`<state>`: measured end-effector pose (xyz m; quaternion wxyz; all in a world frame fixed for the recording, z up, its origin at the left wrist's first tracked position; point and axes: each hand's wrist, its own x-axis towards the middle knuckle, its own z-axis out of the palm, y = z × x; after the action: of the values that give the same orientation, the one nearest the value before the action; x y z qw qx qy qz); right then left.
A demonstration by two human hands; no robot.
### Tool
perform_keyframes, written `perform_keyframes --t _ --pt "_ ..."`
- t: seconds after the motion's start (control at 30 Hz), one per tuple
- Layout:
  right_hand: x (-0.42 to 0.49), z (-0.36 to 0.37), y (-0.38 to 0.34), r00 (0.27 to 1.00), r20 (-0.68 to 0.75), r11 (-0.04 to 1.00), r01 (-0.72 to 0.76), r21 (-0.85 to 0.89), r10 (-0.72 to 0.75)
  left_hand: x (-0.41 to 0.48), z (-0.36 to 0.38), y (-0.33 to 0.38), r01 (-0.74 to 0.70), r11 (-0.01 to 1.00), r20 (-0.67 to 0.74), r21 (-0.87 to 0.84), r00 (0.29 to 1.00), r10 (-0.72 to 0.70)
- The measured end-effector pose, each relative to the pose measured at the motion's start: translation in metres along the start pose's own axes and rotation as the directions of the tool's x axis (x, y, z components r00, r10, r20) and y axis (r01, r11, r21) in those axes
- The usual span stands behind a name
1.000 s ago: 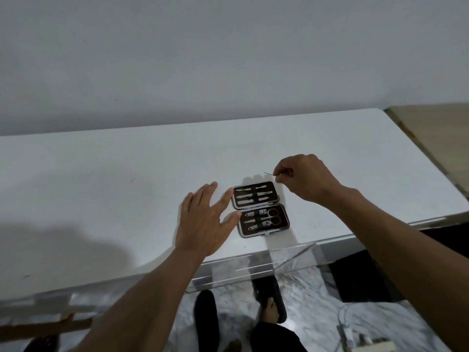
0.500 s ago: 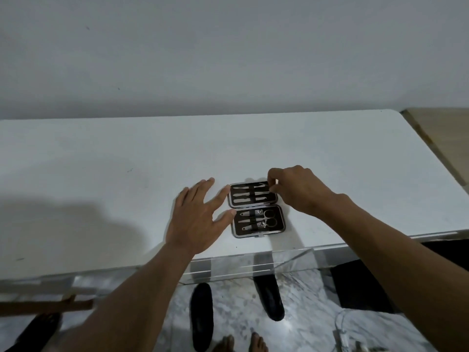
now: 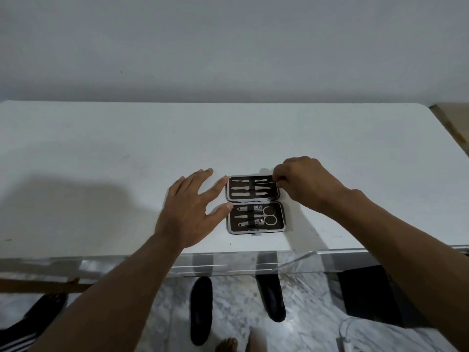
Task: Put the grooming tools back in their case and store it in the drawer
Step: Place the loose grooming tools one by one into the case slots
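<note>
A small grooming case [image 3: 255, 231] lies open flat on the white table [image 3: 101, 161], near its front edge. Its far half holds several thin metal tools, its near half holds clippers and scissors [image 3: 269, 215]. My right hand [image 3: 307, 182] pinches a thin metal tool [image 3: 269, 183] at the right edge of the far half, its tip lying over that half. My left hand [image 3: 193, 209] rests flat on the table with fingers spread, its fingertips touching the case's left edge.
A clear acrylic drawer front [image 3: 228, 262] runs under the table's front edge. Below it on the marble floor lie dark slippers [image 3: 201, 308] and striped sandals [image 3: 22, 334]. The grey wall stands behind the table, a wooden surface [image 3: 456, 118] at the far right.
My right hand came down from above the case's far right corner with the thin tool and now lays it into the far half. My left hand stayed against the case's left edge.
</note>
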<state>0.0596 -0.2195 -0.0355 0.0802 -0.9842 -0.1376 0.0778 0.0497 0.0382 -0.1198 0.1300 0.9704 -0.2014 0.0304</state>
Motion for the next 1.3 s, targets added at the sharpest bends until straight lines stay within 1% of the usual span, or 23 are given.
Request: perform_keyframes --t 0.37,0.5,0.7,0.9,1.0,1.2,1.3 --pt "-0.004 0.005 -0.004 0.999 -0.012 0.999 0.040 -0.031 -0.041 -0.003 0.000 0.001 -0.027 0.999 -0.053 -0.022 0.998 0.026" --pt "-0.004 0.006 -0.006 0.999 -0.012 0.999 0.047 0.002 -0.047 -0.003 -0.001 0.001 -0.030 0.999 -0.055 -0.036 0.998 0.028" --pt "0.000 0.008 -0.011 0.997 -0.042 0.997 0.072 0.000 -0.072 -0.002 0.000 0.000 -0.018 0.999 -0.050 -0.027 0.999 0.016" --pt "0.004 0.009 -0.010 0.996 -0.043 0.997 0.078 0.000 -0.078 -0.002 0.000 0.000 -0.015 0.999 -0.048 -0.028 0.999 0.014" --pt "0.003 0.009 -0.009 0.997 -0.045 0.998 0.064 0.018 -0.063 -0.002 -0.001 0.000 -0.015 1.000 -0.046 -0.022 0.999 0.014" --pt "0.006 0.015 -0.006 0.998 -0.056 0.995 -0.017 0.095 0.022 -0.002 0.000 0.001 -0.014 1.000 -0.051 -0.016 0.999 0.014" --pt "0.005 0.016 -0.006 0.999 -0.053 0.999 0.010 0.050 -0.008 -0.002 0.000 0.001 -0.013 1.000 -0.060 -0.018 0.998 0.012"
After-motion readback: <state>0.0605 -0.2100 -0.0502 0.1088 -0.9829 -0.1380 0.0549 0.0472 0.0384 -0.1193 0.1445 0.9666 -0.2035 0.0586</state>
